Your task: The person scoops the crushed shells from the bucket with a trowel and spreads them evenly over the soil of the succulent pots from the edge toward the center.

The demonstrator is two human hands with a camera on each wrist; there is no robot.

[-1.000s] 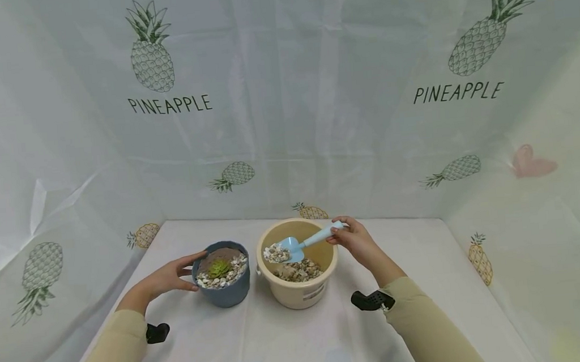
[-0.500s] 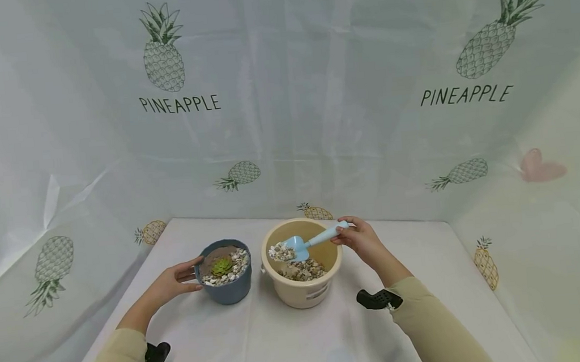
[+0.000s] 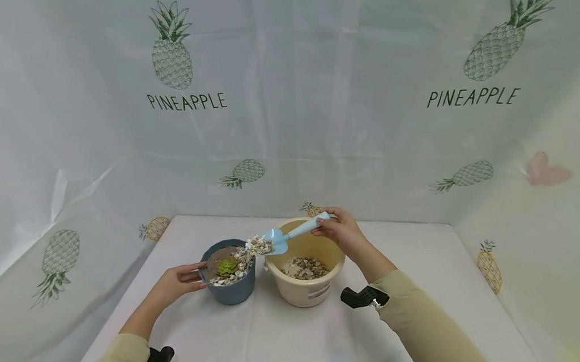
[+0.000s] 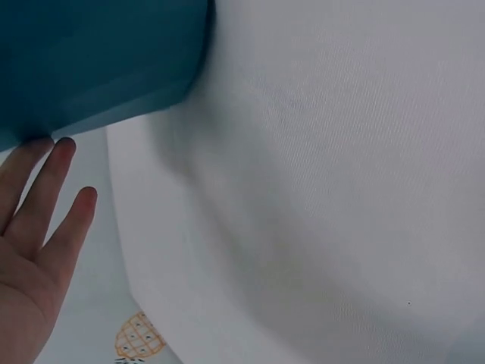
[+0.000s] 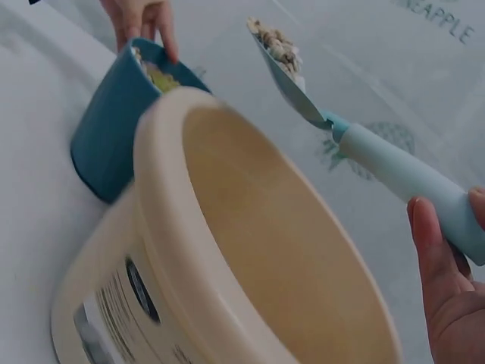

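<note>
Right grip [image 3: 342, 231] grasping the scoop [image 3: 296, 231] by its handle, the blade heaped with gravel [image 3: 258, 245]; left grip [image 3: 175, 282] not clenched, its fingers extended and touching the pot [image 3: 234, 293] at 9 o'clock. Clock positions follow the head view, 12 o'clock being the far side. The pot stands upright on the surface [image 3: 293, 345], with the bucket [image 3: 304, 293] just beside it at 3 o'clock. Within the pot, a plant [image 3: 227, 266] sits near the middle; gravel lies around it from about 1 to 7 o'clock, while soil [image 3: 219, 256] shows from about 8 to 12 o'clock. More gravel lies in the bottom of the bucket. The scoop's handle points to 2 o'clock, and the blade's tip overlaps the pot's rim at about 2 o'clock; whether any stones are falling cannot be told. The step in hand appears to be the transfer of a load from bucket to pot. The next move probably calls for carrying the blade farther toward 9 o'clock, clear of the plant, then tipping it gently over the soil, with the left fingers steadying the wall.
</note>
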